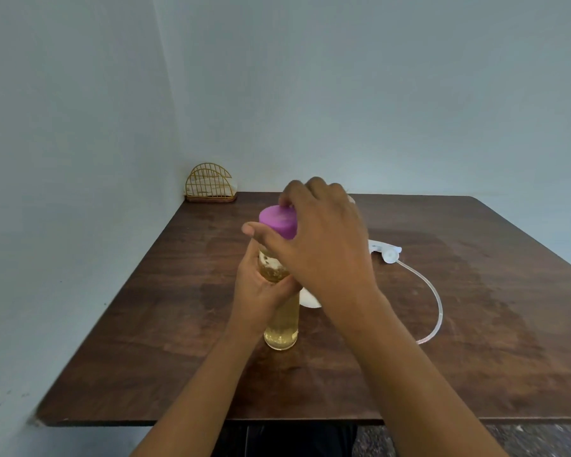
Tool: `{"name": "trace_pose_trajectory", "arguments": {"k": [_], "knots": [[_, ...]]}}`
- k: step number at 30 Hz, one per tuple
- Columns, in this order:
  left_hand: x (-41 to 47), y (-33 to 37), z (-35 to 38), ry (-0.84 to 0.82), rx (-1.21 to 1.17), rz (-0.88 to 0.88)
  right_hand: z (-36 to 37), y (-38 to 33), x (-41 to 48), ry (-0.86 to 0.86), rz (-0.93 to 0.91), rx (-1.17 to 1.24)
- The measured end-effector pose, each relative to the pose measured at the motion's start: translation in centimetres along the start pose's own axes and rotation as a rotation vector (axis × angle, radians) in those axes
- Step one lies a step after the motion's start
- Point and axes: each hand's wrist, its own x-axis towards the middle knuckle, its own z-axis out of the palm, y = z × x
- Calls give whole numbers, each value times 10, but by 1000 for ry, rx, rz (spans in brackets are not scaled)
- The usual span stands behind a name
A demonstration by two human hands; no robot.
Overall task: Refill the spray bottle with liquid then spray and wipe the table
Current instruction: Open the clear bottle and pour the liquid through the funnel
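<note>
A clear bottle [282, 328] of yellowish liquid stands upright on the brown wooden table [475, 324]. My left hand [261, 291] is wrapped around its upper body. My right hand [320, 245] grips the purple cap [277, 221] on its top from above. The white spray head [388, 253] lies on the table to the right, with its clear dip tube [437, 301] curving toward me. A white object [309, 300], mostly hidden behind my right hand and the bottle, sits just past the bottle.
A gold wire napkin holder [210, 188] with white napkins stands in the far left corner against the wall. Walls close the table's left and far sides. The near table edge runs just above the bottom of the frame.
</note>
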Motion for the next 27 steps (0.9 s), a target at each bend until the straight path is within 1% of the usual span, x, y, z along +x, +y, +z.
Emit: {"name": "trace_pose_trajectory", "arguments": {"k": [1, 3, 4, 6, 8, 9, 10, 11, 12, 14, 15, 16, 18, 20, 21, 23, 24, 25, 26, 27], "knots": [[0, -1, -1, -4, -2, 1, 0, -4, -1, 4, -38, -6], [0, 0, -2, -20, -4, 16, -5, 1, 2, -33, -81, 159], [0, 2, -1, -26, -11, 22, -8, 8, 4, -110, -79, 305], [0, 5, 0, -30, -39, 25, -20, 20, 10, -368, -69, 603], [0, 4, 0, -31, -58, 24, -28, 29, 14, -588, -54, 788], [1, 2, 0, -31, -67, 28, -31, 31, 15, -643, -38, 850], [2, 1, -1, -32, -72, 34, -33, 31, 15, -640, -9, 874], [3, 0, -2, -32, -75, 40, -35, 28, 15, -573, 31, 815], [4, -1, -2, -32, -78, 45, -37, 23, 16, -477, 55, 639], [4, -2, -2, -42, -95, 60, -35, 8, 16, -299, 58, 102], [3, -2, -3, -47, -108, 66, -32, 1, 16, -237, 38, -119], [3, -2, -3, -54, -120, 72, -28, -6, 17, -205, 15, -227], [3, -2, -3, -63, -123, 80, -24, -14, 19, -226, -55, -220], [3, -1, -3, -58, -117, 69, -27, -9, 25, -319, -147, -164], [3, -1, -3, -50, -113, 66, -31, -3, 30, -403, -185, -112], [3, -1, -3, -34, -82, 64, -48, 7, 38, -678, -238, 59], [3, -1, -3, -30, -70, 59, -56, 11, 40, -809, -234, 178], [3, -1, -3, -30, -68, 55, -62, 14, 42, -886, -214, 267], [3, -2, -3, -32, -69, 54, -66, 16, 42, -906, -189, 313], [4, -2, -3, -34, -67, 52, -68, 15, 41, -872, -159, 315]]}}
